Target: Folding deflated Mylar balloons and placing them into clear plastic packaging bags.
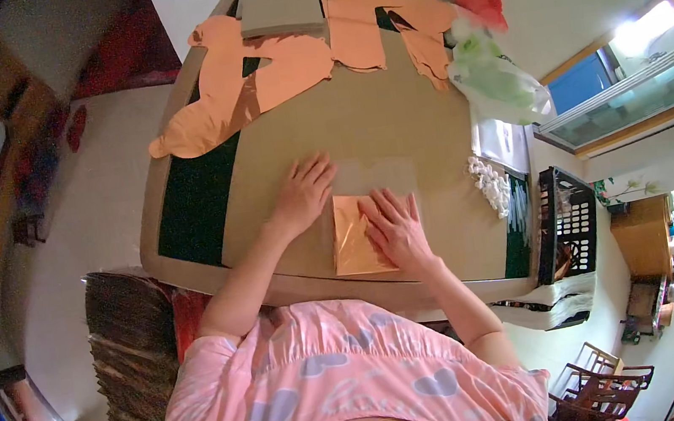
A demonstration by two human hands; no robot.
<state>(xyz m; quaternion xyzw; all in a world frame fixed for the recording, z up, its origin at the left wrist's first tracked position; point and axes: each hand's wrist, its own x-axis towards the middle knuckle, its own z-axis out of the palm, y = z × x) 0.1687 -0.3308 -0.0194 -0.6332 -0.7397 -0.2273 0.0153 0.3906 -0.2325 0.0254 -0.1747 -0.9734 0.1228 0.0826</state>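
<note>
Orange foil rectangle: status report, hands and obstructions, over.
Right hand on orange foil rectangle, covering part. Left hand open, left of it. Larger orange foil shapes lie apart, farther off.

There are two hands (307,193) (397,226), one copper packet (349,239), two copper foil spreads (218,85) (353,25) and one grey slab (280,7).

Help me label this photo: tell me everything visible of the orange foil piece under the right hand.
The orange foil piece is shiny and roughly rectangular, apparently thin metallic film, with bright reflections. It lies flat close to the near edge of the tan tabletop. The right hand rests across its right side, hiding part of it. A pale, seemingly clear sheet shows beyond its far edge; whether that wraps it is unclear.
</note>
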